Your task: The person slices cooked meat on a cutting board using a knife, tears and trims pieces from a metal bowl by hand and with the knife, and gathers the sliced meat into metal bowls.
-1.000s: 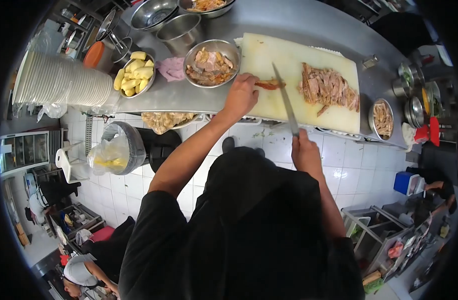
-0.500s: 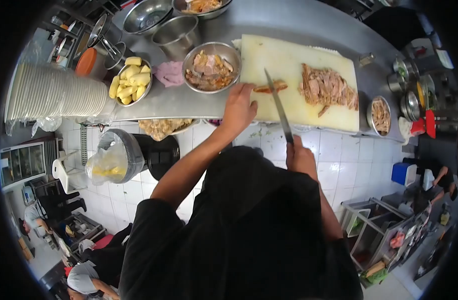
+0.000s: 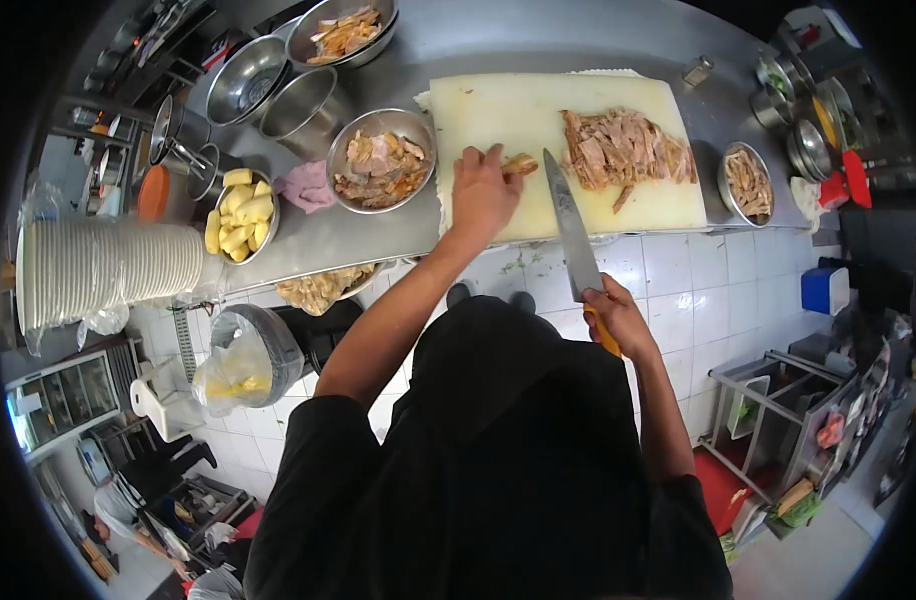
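My left hand (image 3: 486, 195) rests at the left part of the white cutting board (image 3: 523, 100), its fingers bent over a small strip of cooked meat (image 3: 521, 164). The strip's end sticks out to the right of the fingertips; the rest is hidden under them. My right hand (image 3: 620, 315) grips a large knife (image 3: 570, 225) by its yellow handle. The blade points away from me, its tip over the board just right of the strip. Farther right on the board lies a pile of sliced meat (image 3: 626, 150).
A steel bowl of meat pieces (image 3: 381, 160) stands left of the board, and a smaller meat bowl (image 3: 746, 183) to its right. Peeled yellow vegetables (image 3: 244, 215) fill another bowl beside stacked white containers (image 3: 113, 258). A lined bin (image 3: 248, 360) is on the floor.
The knife blade has come off the meat strip and now sits to its right. My left hand has moved farther onto the board, over the strip. The view has shifted.
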The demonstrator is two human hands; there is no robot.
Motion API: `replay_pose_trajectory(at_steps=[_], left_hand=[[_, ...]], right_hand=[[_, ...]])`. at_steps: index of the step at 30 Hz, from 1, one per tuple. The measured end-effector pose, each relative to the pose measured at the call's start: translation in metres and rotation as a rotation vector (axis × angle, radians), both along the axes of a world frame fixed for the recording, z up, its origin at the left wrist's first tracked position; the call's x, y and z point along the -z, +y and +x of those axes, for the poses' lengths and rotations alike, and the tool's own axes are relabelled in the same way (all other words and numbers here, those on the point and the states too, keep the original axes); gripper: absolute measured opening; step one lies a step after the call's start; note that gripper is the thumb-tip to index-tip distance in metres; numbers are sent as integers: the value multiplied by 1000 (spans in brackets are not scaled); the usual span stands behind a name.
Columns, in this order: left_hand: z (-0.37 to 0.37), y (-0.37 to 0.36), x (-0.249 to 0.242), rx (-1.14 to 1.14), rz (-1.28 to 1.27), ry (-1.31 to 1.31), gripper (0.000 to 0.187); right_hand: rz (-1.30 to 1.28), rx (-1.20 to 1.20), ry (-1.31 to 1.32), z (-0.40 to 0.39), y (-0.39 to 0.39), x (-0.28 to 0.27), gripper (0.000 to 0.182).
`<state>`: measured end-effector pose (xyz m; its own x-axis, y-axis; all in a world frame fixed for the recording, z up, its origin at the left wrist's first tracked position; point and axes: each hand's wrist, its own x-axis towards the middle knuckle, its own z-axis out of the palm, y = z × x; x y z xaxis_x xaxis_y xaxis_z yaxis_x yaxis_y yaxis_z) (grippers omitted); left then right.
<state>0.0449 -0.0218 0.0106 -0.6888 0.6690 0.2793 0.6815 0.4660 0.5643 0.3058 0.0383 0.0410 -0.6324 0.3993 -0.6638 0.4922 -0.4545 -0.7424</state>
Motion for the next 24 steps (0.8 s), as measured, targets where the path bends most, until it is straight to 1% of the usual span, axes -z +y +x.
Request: replay_pose_trajectory(at_steps=[2, 3, 6, 7, 9, 11, 13, 15, 18, 21, 24], left_hand=[[16, 11, -11, 12, -50, -36, 45], [19, 16, -14, 42, -89, -98, 51], [20, 30, -18, 63, -172, -138, 48], [19, 32, -17, 64, -117, -156, 43], [16, 36, -7, 61, -3, -192, 34], [6, 38, 17, 72, 114, -312, 31], [-1, 39, 11, 58, 212, -421, 29], [-6, 36, 3, 21, 287, -522, 27], [-15, 39, 0, -47, 476, -634, 28], [-33, 41, -7, -77, 774, -1212, 30], [-43, 39, -21, -107, 968, -1630, 32]], right_hand=[[-35, -12, 21, -7, -4, 4, 9], [-29, -28, 11, -13, -5, -4, 9], [12, -63, 14, -23, -6, -8, 11], [24, -65, 31, -24, -5, -2, 12], [41, -80, 13, -27, -3, -10, 12], [67, -94, 5, -31, -3, -20, 11], [111, -113, 14, -38, -1, -28, 11], [196, -173, -37, -48, 5, -40, 12], [319, -249, -115, -61, 12, -59, 16], [407, -274, -164, -73, 11, -87, 18], [433, -216, -180, -71, 4, -107, 16]])
